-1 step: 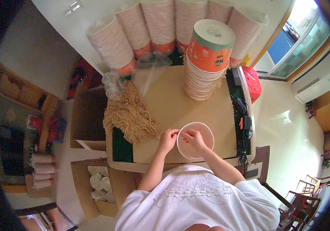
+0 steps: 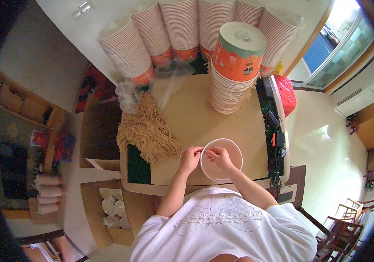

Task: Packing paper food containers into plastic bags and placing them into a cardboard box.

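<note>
We pinch the rim of the white paper bowl (image 2: 223, 160) with our left hand (image 2: 190, 158), while our right hand (image 2: 219, 156) pinches something thin over it; the bowl sits on the cardboard-covered table (image 2: 195, 118) beside a heap of tan cords (image 2: 148, 129).

shirt: white, short sleeves | chest: line drawing | forearms: bare
</note>
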A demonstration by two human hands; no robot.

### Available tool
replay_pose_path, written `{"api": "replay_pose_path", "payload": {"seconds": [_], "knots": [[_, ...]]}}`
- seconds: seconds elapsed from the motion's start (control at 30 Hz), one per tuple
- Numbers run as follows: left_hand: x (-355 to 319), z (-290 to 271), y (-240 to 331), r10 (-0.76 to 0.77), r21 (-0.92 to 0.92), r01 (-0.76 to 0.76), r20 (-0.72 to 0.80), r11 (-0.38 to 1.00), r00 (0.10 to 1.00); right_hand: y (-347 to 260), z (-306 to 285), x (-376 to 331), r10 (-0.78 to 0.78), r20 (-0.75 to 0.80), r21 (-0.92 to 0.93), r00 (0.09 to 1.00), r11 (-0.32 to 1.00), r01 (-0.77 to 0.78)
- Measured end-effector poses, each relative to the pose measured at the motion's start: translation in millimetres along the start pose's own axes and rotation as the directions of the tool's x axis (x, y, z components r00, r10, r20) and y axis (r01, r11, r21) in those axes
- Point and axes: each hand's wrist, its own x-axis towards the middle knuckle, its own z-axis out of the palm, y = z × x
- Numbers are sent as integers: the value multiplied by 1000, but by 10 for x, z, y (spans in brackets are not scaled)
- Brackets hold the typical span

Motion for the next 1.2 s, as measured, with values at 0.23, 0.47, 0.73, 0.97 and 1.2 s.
{"api": "replay_pose_path", "payload": {"seconds": [0.23, 0.47, 0.73, 0.97, 1.2], "knots": [[-4, 2, 1, -26, -41, 27, 19, 999, 999, -64, 5, -15, -16, 11, 41, 1000, 999, 16], [-17, -10, 43, -1, -43, 2, 9, 999, 1000, -61, 12, 0, -69, 22, -58, 997, 996, 70], [-25, -17, 53, 4, -23, -4, 2, 1000, 1000, -66, 28, 21, -65, 15, -88, 998, 994, 66], [2, -38, 42, 103, 32, -104, 16, 994, 995, 34, -19, 78, -124, 95, -112, 988, 984, 135], [18, -68, 228, 64, 118, -67, 31, 991, 997, -33, -104, 45, -46, 149, -134, 988, 989, 66]]}}
